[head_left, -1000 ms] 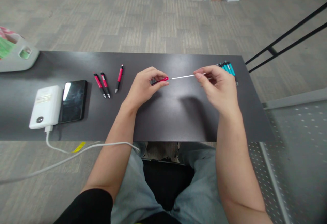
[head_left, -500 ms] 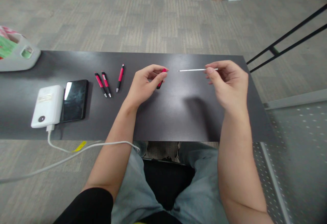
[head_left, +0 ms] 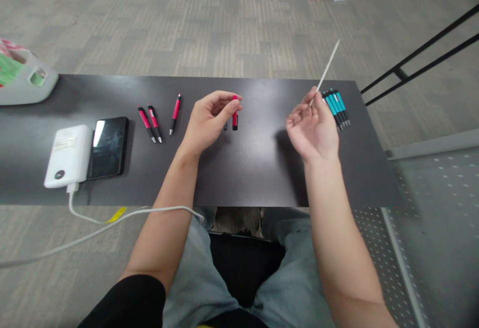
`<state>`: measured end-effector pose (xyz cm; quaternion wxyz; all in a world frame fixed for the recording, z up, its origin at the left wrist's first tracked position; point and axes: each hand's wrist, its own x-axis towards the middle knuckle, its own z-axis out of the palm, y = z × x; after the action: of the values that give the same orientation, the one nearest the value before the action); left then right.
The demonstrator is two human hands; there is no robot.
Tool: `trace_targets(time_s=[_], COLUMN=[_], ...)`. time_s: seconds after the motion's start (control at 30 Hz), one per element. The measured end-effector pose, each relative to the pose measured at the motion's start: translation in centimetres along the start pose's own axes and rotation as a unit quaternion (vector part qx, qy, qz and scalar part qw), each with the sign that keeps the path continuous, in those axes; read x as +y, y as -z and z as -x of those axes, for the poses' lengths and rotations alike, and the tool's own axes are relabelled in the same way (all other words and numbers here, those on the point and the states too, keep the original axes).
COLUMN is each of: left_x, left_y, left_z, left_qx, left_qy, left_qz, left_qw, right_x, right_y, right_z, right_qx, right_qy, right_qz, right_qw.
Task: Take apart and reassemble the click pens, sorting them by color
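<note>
The left hand (head_left: 211,118) pinches a red barrel (head_left: 235,113) with a black end between thumb and fingertips, over the middle of the table (head_left: 258,178), the black end pointing toward the person; whether that end touches the tabletop I cannot tell. The right hand (head_left: 316,126), palm turned up, holds a thin white stick (head_left: 330,61) near one end, so most of its length leans up and away, the far tip seen against the floor (head_left: 224,29) beyond the back edge. That grip looks the likeliest weak point: so slim a thing, held so near its end, could pivot or slip if the fingers loosen, and it might roll off the far side. The barrel is pinched at its top only, so a knock could swing or drop it. A small dark piece (head_left: 225,126) shows beside the left fingers; too little is visible to say whether it is held or loose, and if loose, it could be brushed away. The right hand partly covers the row of teal pens (head_left: 337,108), so lowering the wrist carelessly could scatter them. The white cable (head_left: 164,211) crosses the left forearm, and a sharp pull there could drag the power bank (head_left: 69,156) against the phone (head_left: 108,147) beside it
</note>
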<state>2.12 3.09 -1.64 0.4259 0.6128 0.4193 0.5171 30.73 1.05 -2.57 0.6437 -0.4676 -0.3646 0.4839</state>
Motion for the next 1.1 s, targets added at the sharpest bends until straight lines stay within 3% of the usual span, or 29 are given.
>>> trace_targets(time_s=[0.2,0.3,0.5,0.7,0.87,1.1], left_x=[-0.3,-0.4,-0.6,-1.1,-0.3,1.4], left_y=[0.1,0.3,0.6,0.9,0.0,-0.4], left_z=[-0.1,-0.2,-0.3,-0.3,0.4,0.8], left_qx=[0.014,0.023,0.048,-0.002,-0.071,-0.118], left_qy=[0.004,0.014,0.004,-0.044,-0.049,-0.021], left_qz=[0.001,0.019,0.029,0.010,-0.004,-0.032], left_qw=[1.000,0.999,0.998,0.999,0.996,0.992], right_x=[-0.1,-0.6,-1.1,-1.4,-2.0,-2.8], right_y=[-3.1,-3.2,-2.6,-3.0,-3.5,-3.8], right_z=[1.9,2.1,2.0,2.5,3.4,4.5], right_qx=[-0.052,-0.070,-0.040,-0.034,-0.057,-0.105], right_qy=[-0.049,-0.034,-0.005,0.021,0.107,0.152], right_qz=[-0.039,-0.047,0.029,0.067,0.122,0.203], right_qw=[0.997,0.996,0.999,0.997,0.985,0.962])
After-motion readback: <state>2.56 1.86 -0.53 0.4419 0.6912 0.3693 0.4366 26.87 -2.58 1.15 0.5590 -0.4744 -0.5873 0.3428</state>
